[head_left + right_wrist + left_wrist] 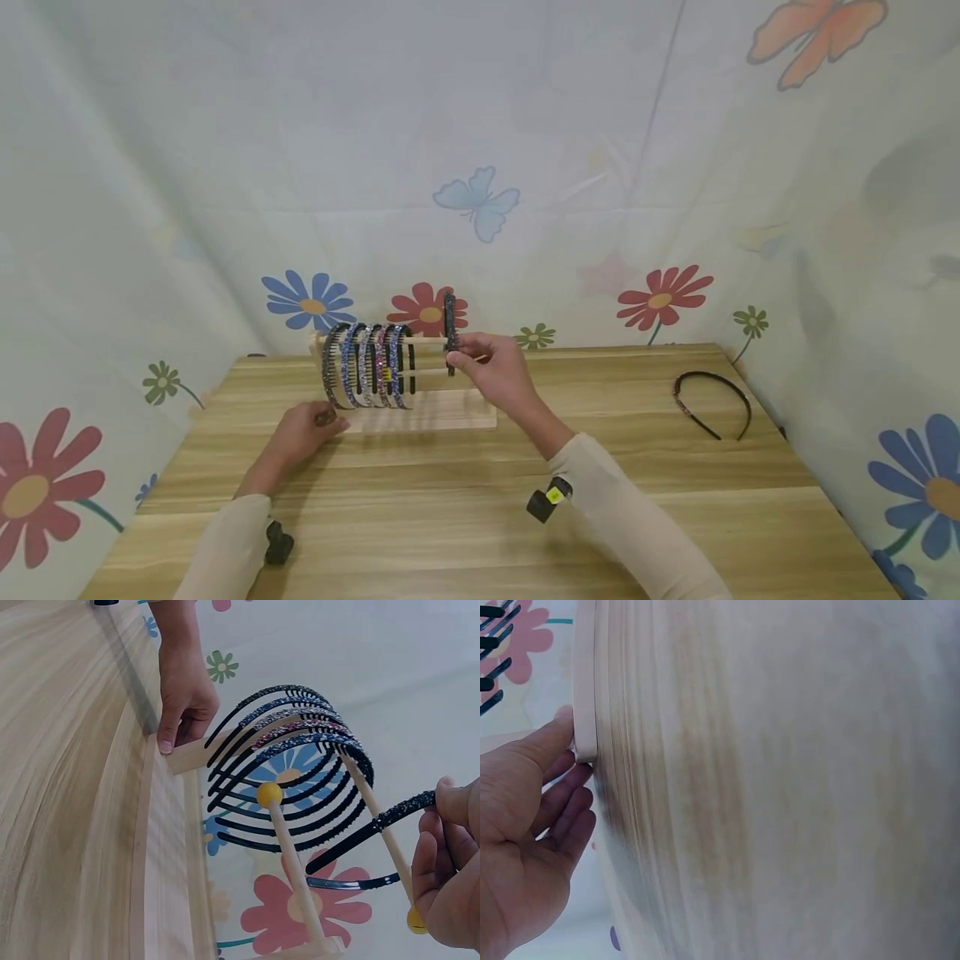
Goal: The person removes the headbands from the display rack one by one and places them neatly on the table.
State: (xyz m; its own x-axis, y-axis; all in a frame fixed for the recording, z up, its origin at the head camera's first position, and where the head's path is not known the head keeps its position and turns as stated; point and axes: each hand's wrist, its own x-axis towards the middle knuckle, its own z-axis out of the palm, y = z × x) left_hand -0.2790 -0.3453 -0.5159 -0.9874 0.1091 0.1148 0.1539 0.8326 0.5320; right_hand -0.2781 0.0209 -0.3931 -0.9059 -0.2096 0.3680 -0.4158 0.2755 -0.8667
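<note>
My right hand [495, 372] pinches a black headband with dark glitter [450, 312] between thumb and fingers, at the free end of a wooden rack's upper rod. In the right wrist view the band's open ends point toward the rods. My left hand [298, 432] grips the left front corner of the rack's wooden base [450, 410], thumb on top and fingers at its edge. Several glittery headbands [300, 741] in black, blue, silver and pink hang side by side on the rods. One rod's tip carries a yellow ball [270, 793].
Another black headband with a pinkish glitter section [681, 398] lies apart on the right of the wooden table [450, 517]. A curtain printed with flowers and butterflies [525, 108] stands behind and beside the table.
</note>
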